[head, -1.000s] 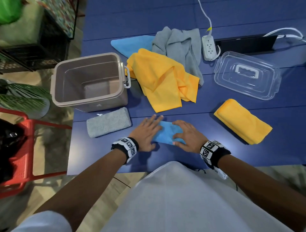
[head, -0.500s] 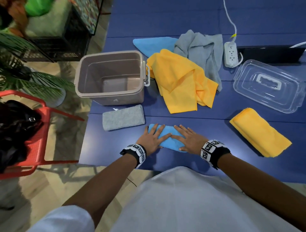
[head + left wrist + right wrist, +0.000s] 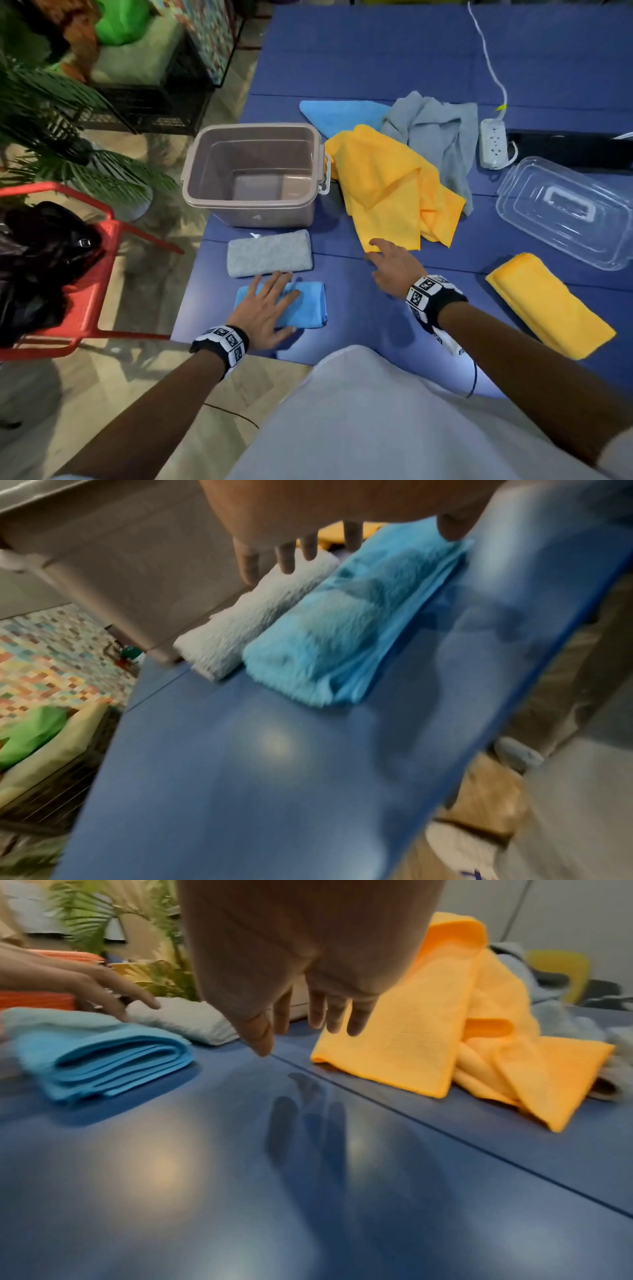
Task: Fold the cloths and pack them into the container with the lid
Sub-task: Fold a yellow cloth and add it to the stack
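The left hand (image 3: pixel 263 310) lies flat, fingers spread, on the folded blue microfibre cloth (image 3: pixel 301 308) at lower centre of the blue worktop (image 3: pixel 376 61). The right hand (image 3: pixel 390 263), fingers straight and holding nothing, has left that cloth and now reaches the crumpled yellow cloth (image 3: pixel 387 185) at centre. The empty taupe plastic container (image 3: pixel 253 174) stands upper left; its clear lid (image 3: pixel 561 209) lies at right.
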### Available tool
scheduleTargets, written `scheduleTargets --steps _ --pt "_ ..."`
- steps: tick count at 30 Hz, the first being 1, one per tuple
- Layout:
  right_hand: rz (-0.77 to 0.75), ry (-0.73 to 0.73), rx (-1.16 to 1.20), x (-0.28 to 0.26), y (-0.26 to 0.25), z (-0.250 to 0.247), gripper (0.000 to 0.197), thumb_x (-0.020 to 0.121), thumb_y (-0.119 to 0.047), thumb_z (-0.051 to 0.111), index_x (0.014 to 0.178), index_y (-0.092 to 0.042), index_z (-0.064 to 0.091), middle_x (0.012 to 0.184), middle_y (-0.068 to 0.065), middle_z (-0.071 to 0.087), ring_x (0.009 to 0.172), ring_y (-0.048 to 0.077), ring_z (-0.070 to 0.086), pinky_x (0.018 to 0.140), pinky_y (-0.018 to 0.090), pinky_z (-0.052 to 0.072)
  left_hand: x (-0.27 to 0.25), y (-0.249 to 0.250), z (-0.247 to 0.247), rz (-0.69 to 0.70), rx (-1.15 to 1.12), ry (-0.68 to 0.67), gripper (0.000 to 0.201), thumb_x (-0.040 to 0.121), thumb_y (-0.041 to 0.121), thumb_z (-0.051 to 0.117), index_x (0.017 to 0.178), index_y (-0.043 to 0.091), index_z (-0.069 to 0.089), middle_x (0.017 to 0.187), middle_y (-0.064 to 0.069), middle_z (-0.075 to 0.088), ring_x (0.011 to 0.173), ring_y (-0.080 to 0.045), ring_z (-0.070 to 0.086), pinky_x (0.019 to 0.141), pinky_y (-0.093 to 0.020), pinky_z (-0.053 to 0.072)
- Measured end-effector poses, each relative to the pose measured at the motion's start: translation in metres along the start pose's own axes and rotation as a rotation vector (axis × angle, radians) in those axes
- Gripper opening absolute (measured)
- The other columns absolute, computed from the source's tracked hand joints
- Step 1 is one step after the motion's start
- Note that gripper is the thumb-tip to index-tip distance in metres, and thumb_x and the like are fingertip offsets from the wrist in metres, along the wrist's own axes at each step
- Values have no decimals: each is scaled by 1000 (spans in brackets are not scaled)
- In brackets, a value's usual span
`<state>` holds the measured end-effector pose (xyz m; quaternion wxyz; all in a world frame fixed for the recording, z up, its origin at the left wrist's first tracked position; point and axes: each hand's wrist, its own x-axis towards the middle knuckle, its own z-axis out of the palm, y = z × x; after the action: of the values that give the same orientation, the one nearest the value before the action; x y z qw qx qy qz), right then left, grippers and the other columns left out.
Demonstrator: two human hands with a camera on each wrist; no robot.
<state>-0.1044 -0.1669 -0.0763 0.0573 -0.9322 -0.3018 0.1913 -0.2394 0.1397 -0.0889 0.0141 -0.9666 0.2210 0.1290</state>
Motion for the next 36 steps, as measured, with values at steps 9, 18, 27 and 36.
scheduleTargets --steps 9,18,27,36 --pt "672 2 675 16 86 -29 35 84 -27 66 118 -17 61 103 14 64 75 22 59 58 29 46 143 55 -79 26 -272 206 46 95 46 43 130 17 51 152 -12 32 136 -31 36 103 -47 37" --pt "616 74 844 32 91 -24 55 80 -19 75 131 -12 54 129 15 43 113 27 51 77 25 42 274 42 -153 0 -105 134 56 91 29 58 142 18 37 159 -13 13 142 -35 22 104 -49 36" --pt "532 285 857 48 85 -36 83 78 -22 76 145 -16 26 144 15 37 131 31 40 105 43 38 312 46 -140 -304 -461 -17 53 94 16 52 142 12 29 114 -15 56 103 -36 58 77 -46 50" --pt "539 168 753 25 93 -49 24 89 -30 66 75 -13 56 65 -3 42 68 18 43 63 28 31 282 41 -183 -201 -880 385 13 102 18 41 96 14 52 68 -2 52 60 -19 47 57 -33 33"
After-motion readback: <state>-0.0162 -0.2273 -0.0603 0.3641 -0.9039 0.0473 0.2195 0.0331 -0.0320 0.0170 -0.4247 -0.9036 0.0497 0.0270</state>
